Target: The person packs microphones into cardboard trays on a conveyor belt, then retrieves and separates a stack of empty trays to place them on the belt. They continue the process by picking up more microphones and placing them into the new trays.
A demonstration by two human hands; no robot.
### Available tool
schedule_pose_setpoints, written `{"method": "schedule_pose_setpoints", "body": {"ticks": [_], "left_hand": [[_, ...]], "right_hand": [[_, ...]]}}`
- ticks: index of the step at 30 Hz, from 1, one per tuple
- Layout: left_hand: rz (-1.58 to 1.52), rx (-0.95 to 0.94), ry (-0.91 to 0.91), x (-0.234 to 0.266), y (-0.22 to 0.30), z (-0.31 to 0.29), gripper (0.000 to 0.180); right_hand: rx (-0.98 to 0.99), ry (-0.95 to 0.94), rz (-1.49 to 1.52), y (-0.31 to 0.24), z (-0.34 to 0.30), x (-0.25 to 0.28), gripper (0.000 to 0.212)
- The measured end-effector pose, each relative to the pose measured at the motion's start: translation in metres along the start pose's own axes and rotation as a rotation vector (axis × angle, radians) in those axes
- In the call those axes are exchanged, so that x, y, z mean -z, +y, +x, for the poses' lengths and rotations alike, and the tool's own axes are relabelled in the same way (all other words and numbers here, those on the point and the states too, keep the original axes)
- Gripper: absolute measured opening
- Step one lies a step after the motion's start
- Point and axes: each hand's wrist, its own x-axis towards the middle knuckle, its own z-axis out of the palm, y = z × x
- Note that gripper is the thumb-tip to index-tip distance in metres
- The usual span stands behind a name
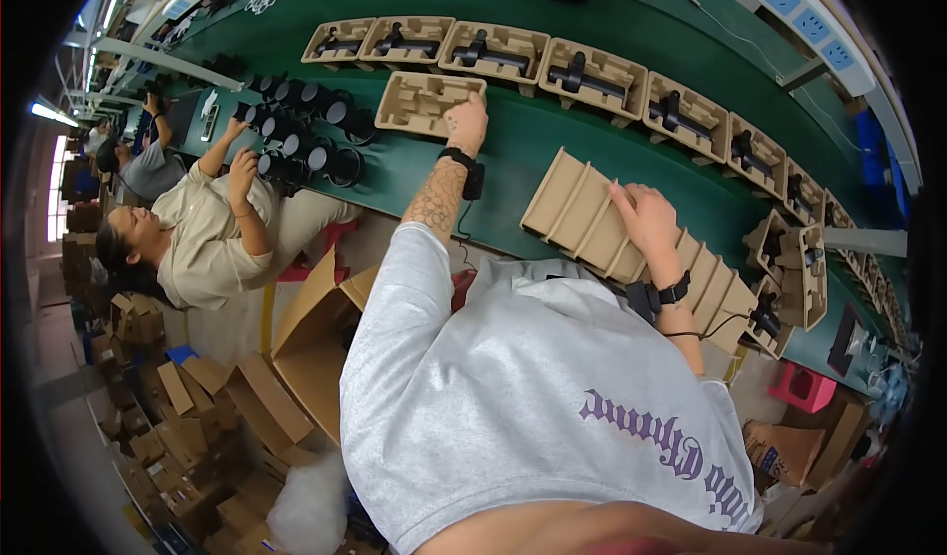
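My left hand [466, 123] is closed on the right end of a tan moulded-pulp tray [393, 119] on the green bench. The compartments of this tray hold nothing that I can see. My right hand [648, 220] rests on a long stack of nested pulp trays [567, 200] at the bench's near edge, its fingers spread over them. Behind, a curved row of similar trays [498, 34] runs to the right, each holding a black part [587, 78] with a shaft.
Several black cylindrical items [296, 126] stand at the left, where a co-worker [212, 220] reaches among them. More pulp trays [811, 279] are piled on the right. A power strip [814, 27] hangs at upper right. Cardboard boxes [261, 407] fill the floor at lower left.
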Motion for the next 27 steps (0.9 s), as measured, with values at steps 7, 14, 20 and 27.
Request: {"method": "schedule_pose_setpoints", "body": {"ticks": [7,14,20,27], "left_hand": [[-0.930,-0.213,-0.313,0.106,0.030,-0.106,0.037],[-1.427,0.048,-0.487,0.119,0.045,-0.155,0.023],[-0.964,0.145,-0.025,0.189,-0.010,-0.188,0.021],[-0.903,0.274,0.109,0.161,-0.033,-0.204,0.027]], "right_hand": [[-0.024,-0.038,-0.012,0.000,0.002,-0.002,0.042],[0.009,-0.017,0.003,-0.007,0.006,-0.006,0.043],[-0.027,-0.045,-0.022,-0.012,0.003,-0.006,0.043],[0.064,-0.010,-0.090,-0.037,-0.005,-0.005,0.051]]}}
